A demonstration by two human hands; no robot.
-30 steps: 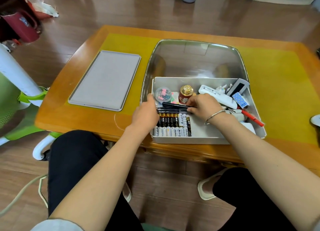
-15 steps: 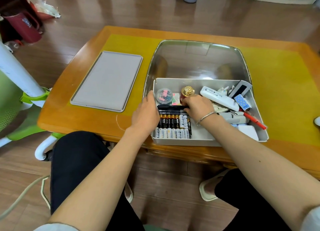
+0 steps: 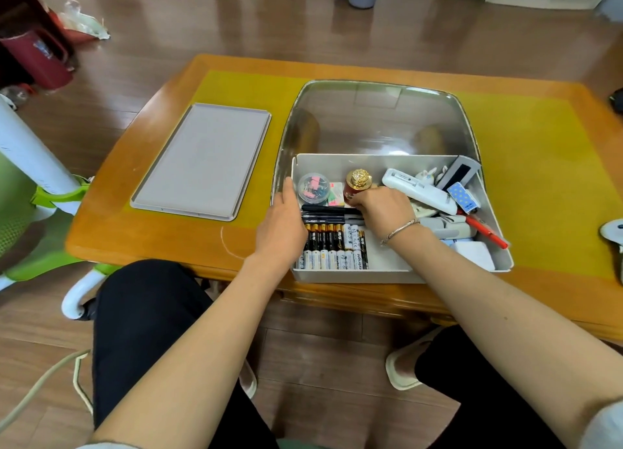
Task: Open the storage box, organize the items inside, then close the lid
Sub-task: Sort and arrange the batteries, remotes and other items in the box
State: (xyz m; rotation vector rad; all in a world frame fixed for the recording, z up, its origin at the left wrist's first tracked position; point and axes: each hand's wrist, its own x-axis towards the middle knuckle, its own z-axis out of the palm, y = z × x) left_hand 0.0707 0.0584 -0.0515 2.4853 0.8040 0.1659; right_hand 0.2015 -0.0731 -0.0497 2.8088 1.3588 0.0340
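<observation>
Two hands in the storage box (image 3: 397, 275): right hand (image 3: 384, 210) fingers pinching the red bottle (image 3: 354, 189), left hand (image 3: 281, 226) fingers together.

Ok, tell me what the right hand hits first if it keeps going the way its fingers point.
Most likely the red bottle with the gold cap: the right hand has its fingertips right at the bottle's base, though actual contact is unclear.

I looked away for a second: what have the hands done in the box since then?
The right hand slid left from the black pens up to the gold-capped red bottle, its fingers now touching it. The left hand stayed on the box's left wall. Batteries and the grey tray lie unchanged.
</observation>
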